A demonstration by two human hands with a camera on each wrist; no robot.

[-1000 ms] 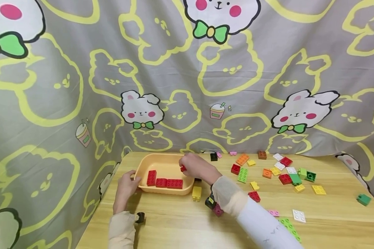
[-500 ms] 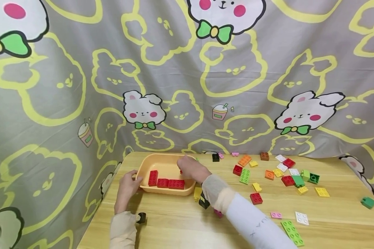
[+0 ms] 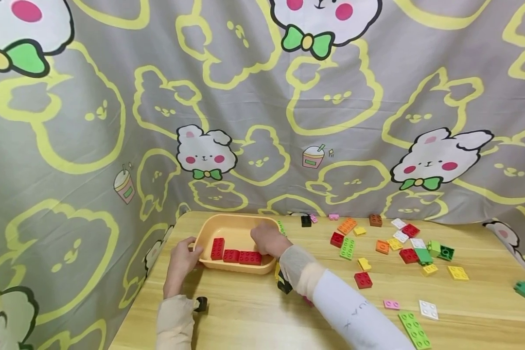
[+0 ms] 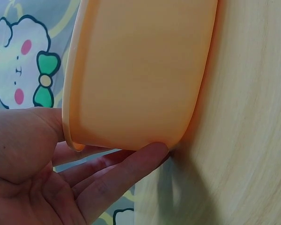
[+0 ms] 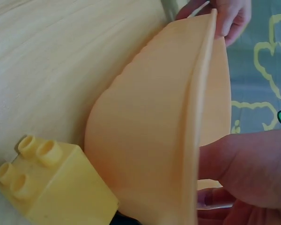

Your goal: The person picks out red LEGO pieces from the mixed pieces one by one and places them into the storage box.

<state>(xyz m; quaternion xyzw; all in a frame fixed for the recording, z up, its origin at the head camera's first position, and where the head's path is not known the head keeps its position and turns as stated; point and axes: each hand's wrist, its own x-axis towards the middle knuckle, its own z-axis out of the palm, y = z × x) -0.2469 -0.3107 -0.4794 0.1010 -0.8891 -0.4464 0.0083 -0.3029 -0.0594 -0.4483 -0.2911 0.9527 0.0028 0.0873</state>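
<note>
An orange-yellow plastic tub [image 3: 227, 217] rests on the table. My left hand [image 3: 183, 261] grips its left end, thumb over the rim and fingers against the outer wall [image 4: 145, 75]. Inside lie an upright-set red brick [image 3: 217, 249], a smaller red brick [image 3: 231, 256] and a longer red brick [image 3: 250, 257], in an L. My right hand [image 3: 269, 239] reaches in at the right end, beside the longer brick, fingers bent. The tub wall [image 5: 140, 103] hides its fingertips in the right wrist view, and the small red brick seen in them earlier is hidden now.
A yellow brick [image 5: 61, 187] stands just outside the tub's near right corner. Several coloured bricks lie scattered across the right of the wooden table [image 3: 240, 311], among them a long lime brick [image 3: 414, 330]. A patterned cloth [image 3: 253, 107] hangs behind.
My right hand has carried the small red brick lower into the tub, down beside the row's right end. My left hand has kept its grip. The head view has shifted slightly.
</note>
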